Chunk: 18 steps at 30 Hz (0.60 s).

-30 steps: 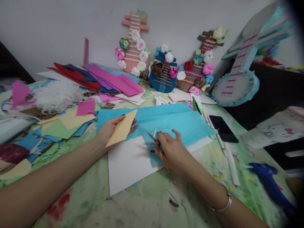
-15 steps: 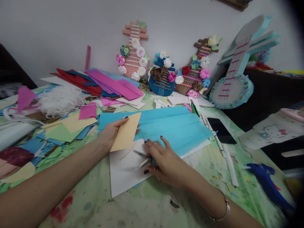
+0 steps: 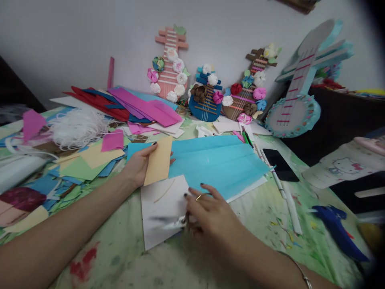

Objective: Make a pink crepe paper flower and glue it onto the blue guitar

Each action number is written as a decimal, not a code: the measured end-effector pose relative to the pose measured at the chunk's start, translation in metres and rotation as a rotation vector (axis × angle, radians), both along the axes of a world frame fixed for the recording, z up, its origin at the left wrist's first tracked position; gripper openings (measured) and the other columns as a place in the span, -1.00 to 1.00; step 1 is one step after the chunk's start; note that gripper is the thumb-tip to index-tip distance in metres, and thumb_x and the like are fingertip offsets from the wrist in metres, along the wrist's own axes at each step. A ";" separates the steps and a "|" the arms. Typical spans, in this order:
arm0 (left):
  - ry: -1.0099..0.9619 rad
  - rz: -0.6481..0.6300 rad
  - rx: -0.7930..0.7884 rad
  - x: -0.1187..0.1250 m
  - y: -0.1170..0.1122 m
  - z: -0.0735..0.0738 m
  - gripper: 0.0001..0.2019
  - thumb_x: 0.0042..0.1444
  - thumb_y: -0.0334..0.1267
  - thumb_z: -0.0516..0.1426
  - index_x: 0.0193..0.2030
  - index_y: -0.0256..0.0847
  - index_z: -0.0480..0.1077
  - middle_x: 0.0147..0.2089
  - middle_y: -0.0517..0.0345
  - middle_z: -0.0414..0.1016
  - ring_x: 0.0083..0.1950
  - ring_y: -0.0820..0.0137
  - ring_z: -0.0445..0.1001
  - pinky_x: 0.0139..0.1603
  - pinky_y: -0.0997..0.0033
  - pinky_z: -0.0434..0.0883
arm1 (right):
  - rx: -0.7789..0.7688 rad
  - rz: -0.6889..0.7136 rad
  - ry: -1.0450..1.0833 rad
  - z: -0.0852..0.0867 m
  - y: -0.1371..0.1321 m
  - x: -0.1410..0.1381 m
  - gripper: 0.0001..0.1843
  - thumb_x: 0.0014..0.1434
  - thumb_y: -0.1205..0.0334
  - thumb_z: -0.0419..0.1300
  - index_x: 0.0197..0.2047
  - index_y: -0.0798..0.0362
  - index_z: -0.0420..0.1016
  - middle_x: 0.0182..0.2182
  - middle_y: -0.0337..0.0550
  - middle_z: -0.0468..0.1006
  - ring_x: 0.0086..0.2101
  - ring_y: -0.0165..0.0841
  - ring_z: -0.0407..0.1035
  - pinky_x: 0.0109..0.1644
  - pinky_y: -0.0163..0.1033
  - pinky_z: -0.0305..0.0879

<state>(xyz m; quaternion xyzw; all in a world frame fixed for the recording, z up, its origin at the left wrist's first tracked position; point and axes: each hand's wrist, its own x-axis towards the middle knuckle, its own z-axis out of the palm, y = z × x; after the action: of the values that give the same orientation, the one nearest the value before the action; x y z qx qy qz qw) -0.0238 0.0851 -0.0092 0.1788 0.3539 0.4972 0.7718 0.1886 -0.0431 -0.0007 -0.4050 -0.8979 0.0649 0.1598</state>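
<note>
My left hand (image 3: pixel 136 166) holds a tan paper card (image 3: pixel 159 161) upright above the table, fingers closed on its edge. Just right of it lies a large light-blue tissue sheet (image 3: pixel 216 160) on top of a white sheet (image 3: pixel 161 212). My right hand (image 3: pixel 210 212) is closed on a small pair of scissors (image 3: pixel 170 222), whose blurred blades point left over the white sheet. A thin cut sliver lies on the white sheet near the card.
Paper guitar crafts (image 3: pixel 206 98) with paper flowers lean on the back wall. Stacks of pink, red and blue paper (image 3: pixel 141 104) and white shredded fibre (image 3: pixel 76 126) lie at the left. A black phone (image 3: pixel 279 160), rolled white sticks (image 3: pixel 285 192) and a blue glue gun (image 3: pixel 339 230) sit at the right.
My right hand has drawn the scissors back from the blue sheet toward me and left, onto the white sheet. The left hand has tilted the tan card more upright.
</note>
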 end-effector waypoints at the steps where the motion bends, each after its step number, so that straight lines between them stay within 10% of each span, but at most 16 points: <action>1: -0.001 0.002 -0.002 0.000 0.000 0.000 -0.65 0.24 -0.29 0.05 0.13 -0.36 0.36 -0.27 -0.14 0.61 -0.21 0.15 0.62 -0.07 0.13 0.58 | -0.015 -0.099 -0.037 0.001 0.002 0.001 -0.81 0.15 0.33 0.14 -0.13 0.15 0.37 -0.02 0.24 0.52 0.12 -0.05 0.32 0.27 0.16 0.05; 5: 0.046 -0.015 -0.055 0.001 0.001 0.001 -0.66 0.24 -0.31 0.03 0.11 -0.37 0.38 -0.27 -0.16 0.61 -0.24 0.13 0.63 -0.25 0.20 0.61 | -0.179 -0.252 -0.157 0.002 0.001 0.000 -0.64 0.24 0.16 0.11 -0.01 0.27 0.33 0.20 0.47 0.26 0.26 0.14 0.08 0.27 0.38 -0.11; 12: 0.043 -0.004 -0.045 0.001 0.002 -0.001 -0.73 0.25 -0.33 0.01 0.00 -0.38 0.41 -0.28 -0.15 0.61 -0.25 0.14 0.63 -0.24 0.21 0.60 | -0.304 0.410 -0.079 0.007 -0.032 -0.021 -0.50 0.30 0.16 0.06 0.21 0.27 0.20 0.26 0.24 0.25 0.30 -0.13 0.04 0.41 0.08 -0.18; 18: 0.070 0.024 -0.003 -0.004 0.001 0.006 -0.73 0.27 -0.29 -0.02 -0.05 -0.38 0.42 -0.36 -0.10 0.59 -0.31 0.15 0.63 -0.36 0.27 0.59 | -0.249 0.104 -0.092 0.006 -0.010 -0.034 -0.41 0.26 0.13 0.07 0.22 0.39 0.16 0.30 0.41 0.08 0.34 0.05 -0.12 0.37 0.20 -0.17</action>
<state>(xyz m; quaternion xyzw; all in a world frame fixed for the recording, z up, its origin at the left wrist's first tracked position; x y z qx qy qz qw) -0.0276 0.0861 -0.0028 0.1906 0.3836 0.4994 0.7531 0.1542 -0.0535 0.0058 -0.3773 -0.9090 0.1652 0.0633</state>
